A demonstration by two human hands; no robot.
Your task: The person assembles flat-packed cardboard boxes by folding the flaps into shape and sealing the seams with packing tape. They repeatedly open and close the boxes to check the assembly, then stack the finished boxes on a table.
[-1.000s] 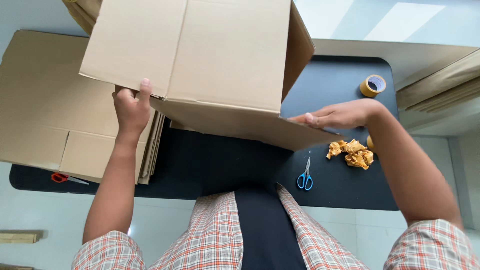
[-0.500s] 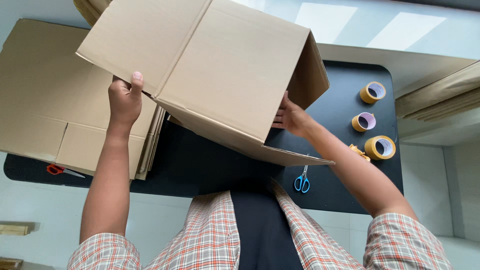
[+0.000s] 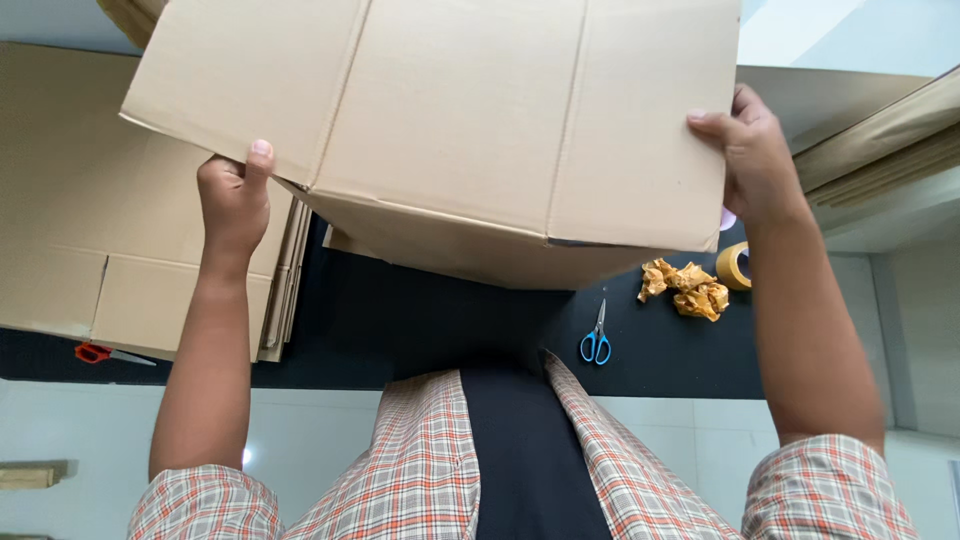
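A large brown cardboard box is held up over the black table, its folded flaps facing me. My left hand grips the box's near left corner, thumb on top of the flap. My right hand grips the right edge of the box, fingers curled over it. The box hides most of the table behind it.
A stack of flattened cardboard lies on the left. Blue-handled scissors, a wad of crumpled yellow tape and a yellow tape roll lie at right. Red-handled scissors sit under the stack's near edge.
The box has turned level and square to me. My right hand came from under the box's near side up to its right edge. My left hand stays on the left corner.
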